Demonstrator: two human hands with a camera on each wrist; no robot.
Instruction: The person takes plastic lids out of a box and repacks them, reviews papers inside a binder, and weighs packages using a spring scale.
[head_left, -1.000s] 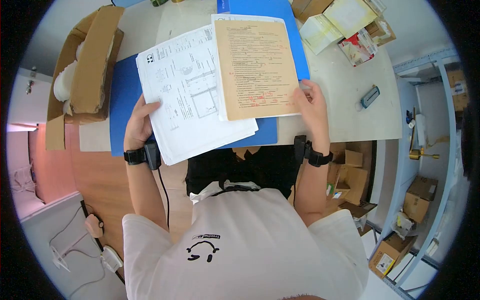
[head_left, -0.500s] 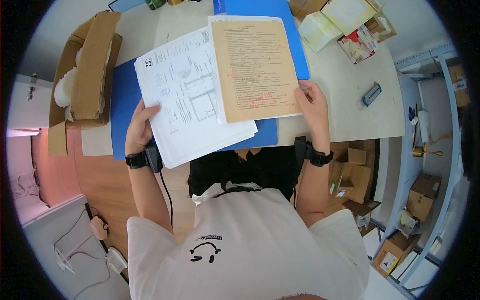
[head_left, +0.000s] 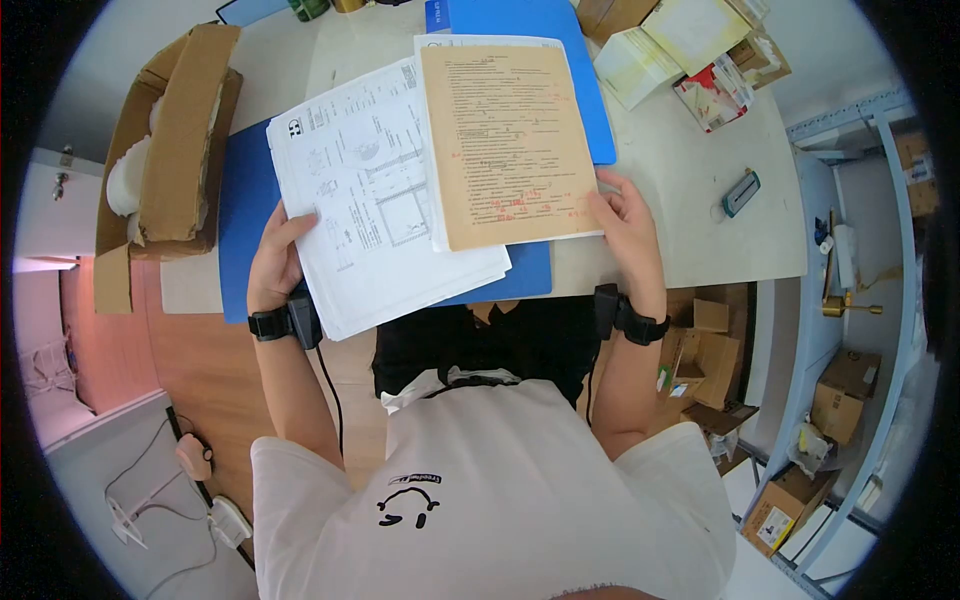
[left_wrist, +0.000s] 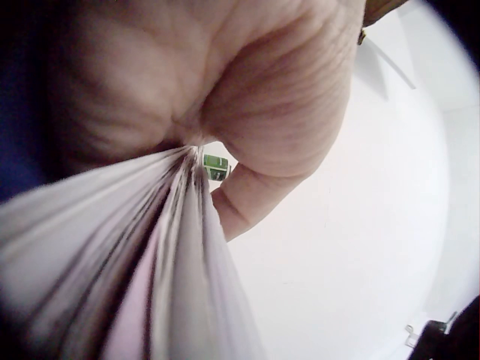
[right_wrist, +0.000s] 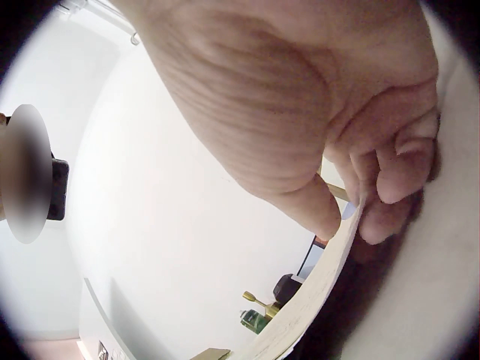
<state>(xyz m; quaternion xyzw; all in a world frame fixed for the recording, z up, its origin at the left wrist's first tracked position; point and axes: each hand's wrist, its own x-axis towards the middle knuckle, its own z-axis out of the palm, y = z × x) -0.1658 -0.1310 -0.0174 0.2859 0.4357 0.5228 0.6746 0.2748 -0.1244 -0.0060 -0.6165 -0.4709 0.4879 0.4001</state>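
My left hand (head_left: 275,258) grips a thick stack of white printed sheets (head_left: 410,268) by its left edge, thumb on top. Diagrams and text cover the top sheet. In the left wrist view the stack's page edges (left_wrist: 176,277) fan out below the palm. My right hand (head_left: 632,228) pinches a tan printed sheet (head_left: 510,150) with red handwriting near its lower right corner, white paper (head_left: 500,41) lying behind it. The tan sheet overlaps the stack's right side. In the right wrist view, thumb and fingers close on the paper's edge (right_wrist: 319,300).
Beneath the stack lies a blue folder (head_left: 238,200); another blue folder (head_left: 592,100) shows behind the tan sheet. An open cardboard box (head_left: 180,150) with white items stands at the left. Small boxes (head_left: 690,45) sit at the back right, near a dark teal object (head_left: 741,194).
The tan sheet and the right hand have come slightly down toward the body, opening a gap to the blue folder behind. The left hand keeps its hold on the stack.
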